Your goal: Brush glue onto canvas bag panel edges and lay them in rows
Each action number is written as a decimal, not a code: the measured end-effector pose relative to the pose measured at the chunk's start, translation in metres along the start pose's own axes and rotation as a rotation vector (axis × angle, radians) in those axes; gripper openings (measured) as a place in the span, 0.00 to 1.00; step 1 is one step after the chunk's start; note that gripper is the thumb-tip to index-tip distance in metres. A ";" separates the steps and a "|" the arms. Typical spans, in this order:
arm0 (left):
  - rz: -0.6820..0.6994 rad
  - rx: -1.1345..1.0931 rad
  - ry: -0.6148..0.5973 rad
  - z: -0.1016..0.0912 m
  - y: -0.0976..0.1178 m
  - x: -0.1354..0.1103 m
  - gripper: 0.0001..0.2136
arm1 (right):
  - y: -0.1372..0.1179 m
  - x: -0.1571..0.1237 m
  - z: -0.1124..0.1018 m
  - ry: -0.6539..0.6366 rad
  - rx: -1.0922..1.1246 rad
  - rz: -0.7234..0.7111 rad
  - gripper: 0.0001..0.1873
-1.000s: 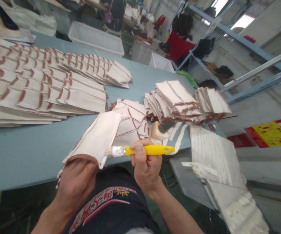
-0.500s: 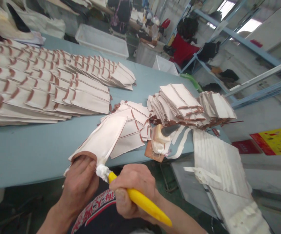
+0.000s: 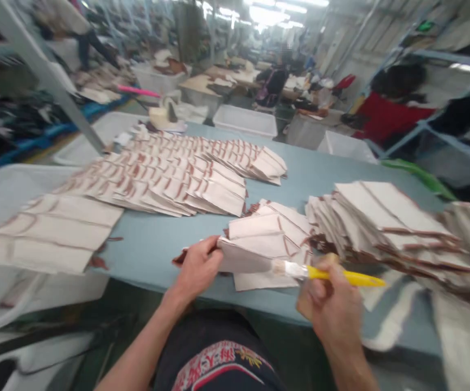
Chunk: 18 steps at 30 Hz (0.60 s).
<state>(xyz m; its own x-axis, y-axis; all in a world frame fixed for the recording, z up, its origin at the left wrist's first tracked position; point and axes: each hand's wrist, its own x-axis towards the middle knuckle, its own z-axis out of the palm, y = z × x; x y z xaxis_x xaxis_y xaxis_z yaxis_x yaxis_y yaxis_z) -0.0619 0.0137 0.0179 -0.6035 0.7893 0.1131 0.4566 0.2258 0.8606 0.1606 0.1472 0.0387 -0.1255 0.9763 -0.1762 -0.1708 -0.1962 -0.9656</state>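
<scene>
My left hand (image 3: 198,266) is closed on the edge of a cream sewn piece with brown trim (image 3: 243,259), fingers pinching its near-left end. In my right hand (image 3: 336,301) is a yellow-handled brush (image 3: 351,278), gripped along the handle and pointing left. White stuff coats the brush head, which lies at the right end of the held piece; whether it touches is blurred. Just behind and beneath lies a small fanned pile of similar cream pieces (image 3: 296,228). A wooden block under my right hand is mostly hidden.
Overlapping rows of cream pieces (image 3: 218,196) cover the left of the blue-green table (image 3: 145,239). Thick stacks (image 3: 385,209) stand at right, beside white strips (image 3: 398,320). More pieces (image 3: 51,231) lie over a white bin at far left. White bins (image 3: 245,120) stand behind the table.
The view has swung left and up. My left hand has come out of the piece's brown-edged opening and now pinches its edge. The brush has moved from that opening to the piece's other end.
</scene>
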 end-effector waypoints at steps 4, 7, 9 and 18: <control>0.107 0.062 0.100 -0.027 -0.009 0.027 0.16 | -0.005 0.016 0.007 0.018 0.132 0.064 0.18; 0.201 0.059 0.090 -0.045 -0.026 0.017 0.17 | -0.013 0.020 0.014 0.011 0.170 0.068 0.19; 0.196 0.050 0.074 -0.052 -0.051 -0.004 0.17 | -0.015 0.019 0.017 0.000 0.164 0.066 0.21; -0.174 0.048 0.007 -0.051 -0.214 -0.102 0.16 | 0.005 0.009 0.013 -0.001 0.119 0.213 0.27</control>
<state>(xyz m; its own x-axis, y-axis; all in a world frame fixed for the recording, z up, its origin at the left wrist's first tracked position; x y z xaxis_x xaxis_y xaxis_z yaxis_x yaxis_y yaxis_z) -0.1314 -0.1437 -0.1527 -0.6803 0.7322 -0.0317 0.3757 0.3856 0.8427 0.1465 0.1536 0.0351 -0.1718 0.9118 -0.3730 -0.2541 -0.4068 -0.8774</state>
